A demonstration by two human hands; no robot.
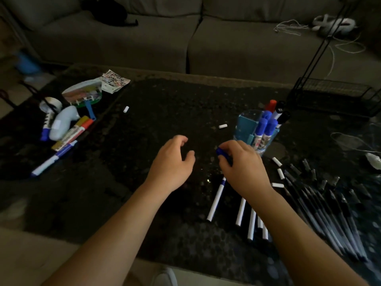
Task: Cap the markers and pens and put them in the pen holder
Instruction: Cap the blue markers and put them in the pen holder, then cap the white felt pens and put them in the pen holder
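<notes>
Resting in grip of right hand (241, 168), blue cap (222, 153), near pen holder (245, 123)

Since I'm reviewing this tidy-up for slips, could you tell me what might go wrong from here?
The right hand pinches a blue cap, its forearm over loose white markers; it could roll them. The pen holder is already crowded, so pushing more in might tip it. Small white caps lie scattered in dim light and may be missed.
</notes>
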